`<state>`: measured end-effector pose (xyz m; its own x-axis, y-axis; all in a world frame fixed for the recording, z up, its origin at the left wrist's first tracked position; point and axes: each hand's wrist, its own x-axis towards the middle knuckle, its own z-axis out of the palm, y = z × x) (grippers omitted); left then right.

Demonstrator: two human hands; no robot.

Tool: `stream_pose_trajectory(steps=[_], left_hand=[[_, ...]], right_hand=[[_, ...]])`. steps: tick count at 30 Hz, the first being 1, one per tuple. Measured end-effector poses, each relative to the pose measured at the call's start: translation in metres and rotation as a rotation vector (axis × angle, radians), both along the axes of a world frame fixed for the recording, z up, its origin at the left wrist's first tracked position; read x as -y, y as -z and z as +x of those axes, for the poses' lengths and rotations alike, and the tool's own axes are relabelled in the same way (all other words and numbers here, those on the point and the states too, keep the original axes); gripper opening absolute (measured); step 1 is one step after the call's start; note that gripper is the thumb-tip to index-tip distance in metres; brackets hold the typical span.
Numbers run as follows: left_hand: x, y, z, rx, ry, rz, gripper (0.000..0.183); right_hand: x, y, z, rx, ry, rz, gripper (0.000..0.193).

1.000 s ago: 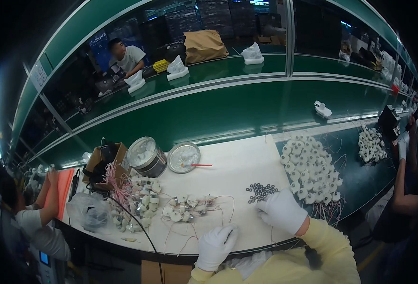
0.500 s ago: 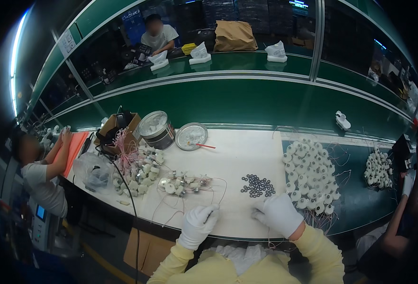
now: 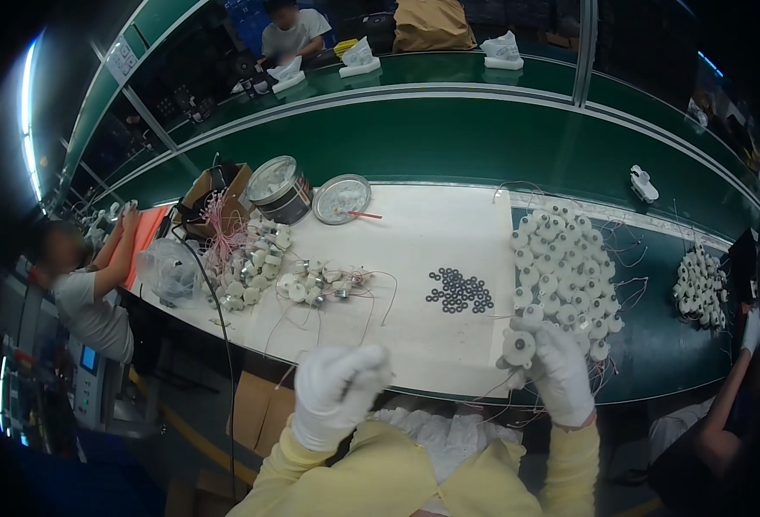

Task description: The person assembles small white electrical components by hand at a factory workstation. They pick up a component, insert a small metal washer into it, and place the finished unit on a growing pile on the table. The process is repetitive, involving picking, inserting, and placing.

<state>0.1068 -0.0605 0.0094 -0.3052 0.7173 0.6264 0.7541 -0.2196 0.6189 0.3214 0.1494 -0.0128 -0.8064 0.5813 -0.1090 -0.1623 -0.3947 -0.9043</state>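
My right hand [image 3: 562,370], in a white glove, is at the near left edge of a cluster of white round motor-like parts [image 3: 561,267] with dark centres and thin wires. Its fingers are closed on one white round part [image 3: 518,347], which lies at the fingertips. My left hand [image 3: 338,388], also gloved, is raised over the near table edge with curled fingers pressed together. Whatever it may hold is hidden. Between the hands and farther back lies a flat pile of small black rings [image 3: 459,291].
At left are parts with silver bodies [image 3: 311,283], a heap of wired parts [image 3: 251,267], a clear plastic bag [image 3: 169,271], a cardboard box [image 3: 238,185], and a tub [image 3: 278,189] beside its lid [image 3: 342,200] with a red stick. A co-worker [image 3: 91,297] works at far left; another's gloved hand [image 3: 753,329] is at right.
My right hand has moved right, from beside the black rings to the white parts, and has closed on one. My left hand has come nearer and left. The view has tilted down.
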Motion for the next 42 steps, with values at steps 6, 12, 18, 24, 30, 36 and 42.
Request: stream_pose_trajectory(steps=[6, 12, 18, 24, 30, 36, 42], left_hand=[[-0.053, 0.005, 0.04, -0.174, 0.279, -0.207, 0.019], [-0.048, 0.02, 0.045, -0.158, 0.32, -0.249, 0.02], [-0.042, 0.032, 0.043, -0.181, 0.218, -0.221, 0.024], [-0.017, 0.064, 0.035, -0.093, 0.095, -0.272, 0.019], [-0.01, 0.091, 0.028, 0.091, -0.01, -0.239, 0.02], [-0.017, 0.095, 0.023, -0.043, 0.015, -0.243, 0.021], [-0.008, 0.092, 0.012, -0.093, -0.024, -0.24, 0.024]], right_hand=[[0.048, 0.036, -0.008, -0.143, -0.037, -0.183, 0.072], [0.051, 0.036, -0.001, -0.002, 0.016, -0.063, 0.079], [0.046, 0.045, 0.032, 0.007, 0.202, 0.184, 0.081], [0.028, 0.052, 0.105, -0.013, 0.304, 0.247, 0.051], [-0.023, 0.034, 0.13, 0.551, 0.762, 0.501, 0.033], [-0.062, 0.029, 0.131, 0.632, 0.783, 0.635, 0.028], [-0.071, 0.051, 0.118, 0.805, 0.769, 1.135, 0.027]])
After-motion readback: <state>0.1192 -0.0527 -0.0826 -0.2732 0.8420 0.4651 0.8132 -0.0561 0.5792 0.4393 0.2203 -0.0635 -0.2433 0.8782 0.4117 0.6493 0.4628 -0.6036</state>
